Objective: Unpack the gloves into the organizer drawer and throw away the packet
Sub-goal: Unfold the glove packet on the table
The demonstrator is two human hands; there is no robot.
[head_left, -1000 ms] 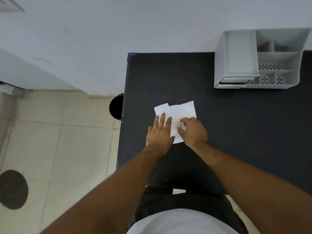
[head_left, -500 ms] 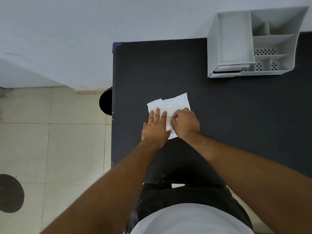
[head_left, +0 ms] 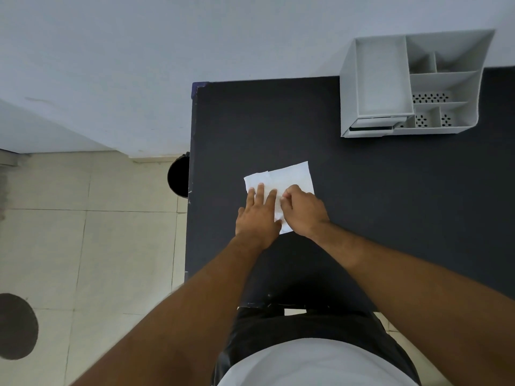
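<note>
Lying flat on the dark bench, near its left edge: the white packet; pressing it down, the left hand, fingers spread flat. Pinching the packet's middle, the right hand, fingers curled together; sitting well apart at the far right, the grey organizer.

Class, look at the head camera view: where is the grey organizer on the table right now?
The organizer stands at the table's far right, against the wall, well beyond the white packet under both hands.
</note>
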